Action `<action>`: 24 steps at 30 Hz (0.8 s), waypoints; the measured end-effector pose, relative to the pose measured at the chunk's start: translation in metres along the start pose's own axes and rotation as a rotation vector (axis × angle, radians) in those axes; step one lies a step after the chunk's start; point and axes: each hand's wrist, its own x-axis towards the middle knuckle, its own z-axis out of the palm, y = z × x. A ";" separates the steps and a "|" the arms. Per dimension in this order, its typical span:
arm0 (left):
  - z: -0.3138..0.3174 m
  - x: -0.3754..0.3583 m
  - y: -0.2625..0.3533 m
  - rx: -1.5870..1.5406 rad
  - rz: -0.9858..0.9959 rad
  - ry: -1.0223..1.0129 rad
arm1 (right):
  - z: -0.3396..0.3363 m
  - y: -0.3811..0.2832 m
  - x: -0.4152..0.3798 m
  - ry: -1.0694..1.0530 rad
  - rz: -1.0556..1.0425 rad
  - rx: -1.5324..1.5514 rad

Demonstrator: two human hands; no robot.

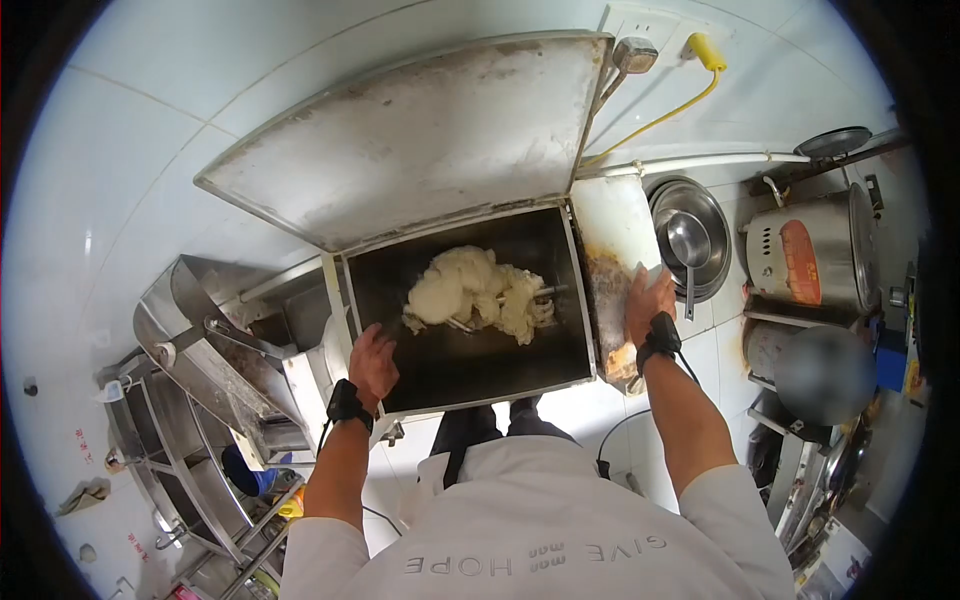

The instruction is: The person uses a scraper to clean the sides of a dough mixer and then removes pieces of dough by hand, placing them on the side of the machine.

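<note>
A metal mixer box (460, 398) stands in front of me with its stained lid (420, 130) raised. Inside lies a lumpy mass of pale dough (465, 285), with parts of a metal bar showing beside it. My left hand (373, 362) rests at the box's left rim, fingers loosely apart and holding nothing. On the rusty, stained housing (610, 230) at the box's right side lies my right hand (650, 298), fingers spread and empty. Neither hand touches the dough.
Right of the housing, a ladle (688, 240) lies in nested metal bowls (718, 275). A large steel pot (815, 250) stands farther right. A yellow plug and cable (705, 50) hang on the back wall. Metal equipment (210, 350) and a rack (180, 450) are at left.
</note>
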 end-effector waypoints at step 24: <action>-0.001 0.001 -0.005 -0.074 0.026 -0.072 | 0.002 0.001 -0.001 0.114 -0.069 -0.014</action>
